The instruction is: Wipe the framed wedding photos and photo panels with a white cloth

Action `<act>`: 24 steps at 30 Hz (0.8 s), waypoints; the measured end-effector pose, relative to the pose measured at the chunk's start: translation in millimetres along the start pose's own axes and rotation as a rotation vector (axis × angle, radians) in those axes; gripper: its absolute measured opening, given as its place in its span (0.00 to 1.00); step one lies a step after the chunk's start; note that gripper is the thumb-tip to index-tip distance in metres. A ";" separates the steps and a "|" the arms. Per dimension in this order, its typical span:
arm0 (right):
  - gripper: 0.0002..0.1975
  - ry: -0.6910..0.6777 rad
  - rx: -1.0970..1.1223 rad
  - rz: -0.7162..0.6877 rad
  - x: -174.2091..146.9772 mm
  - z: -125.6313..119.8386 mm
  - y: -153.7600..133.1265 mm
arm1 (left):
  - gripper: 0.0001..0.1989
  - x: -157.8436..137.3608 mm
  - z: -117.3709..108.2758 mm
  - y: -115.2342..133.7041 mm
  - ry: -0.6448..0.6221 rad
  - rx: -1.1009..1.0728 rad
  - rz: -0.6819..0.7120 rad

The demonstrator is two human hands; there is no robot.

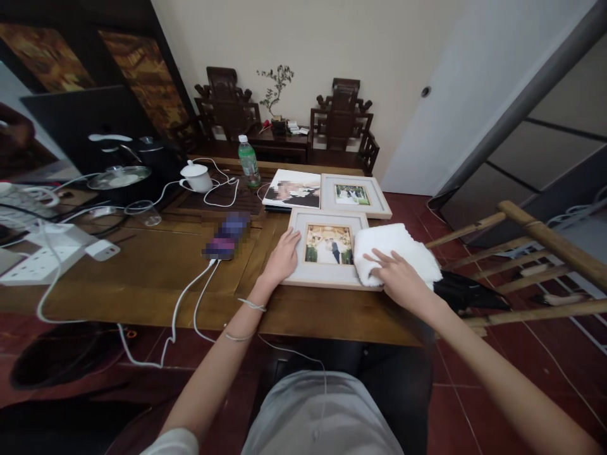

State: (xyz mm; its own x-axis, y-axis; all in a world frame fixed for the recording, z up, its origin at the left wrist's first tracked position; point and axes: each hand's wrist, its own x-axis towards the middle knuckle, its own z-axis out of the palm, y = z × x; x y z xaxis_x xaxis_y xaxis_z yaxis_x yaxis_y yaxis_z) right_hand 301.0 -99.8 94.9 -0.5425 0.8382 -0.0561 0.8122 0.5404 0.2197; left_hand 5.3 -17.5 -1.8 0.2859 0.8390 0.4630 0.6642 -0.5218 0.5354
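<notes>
A white picture frame (300, 243) with a wedding photo in its middle lies flat near the table's right end. My left hand (283, 256) grips its left edge, fingers resting on the border and the thumb side toward me. Over the frame's right side, my right hand (397, 276) holds a folded white towel (403, 243), pressing it down with the fingers partly spread on top. The towel covers the right border and hangs past the table edge. Behind it lie a second white frame (382, 197) with a photo and a photo album (279, 201) with a picture on its cover.
A phone (226, 237) with white cables lies left of the frame. Farther back stand a green-labelled bottle (248, 161), a lidded white cup (196, 178) and a clear plastic cup (143, 213). A power strip (45, 256) sits at left; a bamboo rack (545, 237) stands at right.
</notes>
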 end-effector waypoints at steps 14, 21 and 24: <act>0.22 0.139 -0.057 0.156 91.4 24.3 44.3 | 0.25 1.8 5.0 -12.3 0.033 -0.061 0.039; 0.19 0.107 -0.035 0.036 22.4 22.5 9.8 | 0.25 2.4 8.4 -15.5 0.028 -0.070 0.031; 0.21 0.076 0.005 0.007 -2.6 15.1 -4.2 | 0.25 2.3 9.7 -15.0 0.045 -0.070 0.028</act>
State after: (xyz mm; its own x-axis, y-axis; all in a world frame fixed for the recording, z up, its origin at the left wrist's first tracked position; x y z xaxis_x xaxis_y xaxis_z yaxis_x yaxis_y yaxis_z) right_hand 302.2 -103.1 79.3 -0.5518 0.8338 0.0198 0.8168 0.5354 0.2148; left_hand 2.6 -6.3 -15.5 0.2713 0.8169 0.5090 0.6061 -0.5559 0.5689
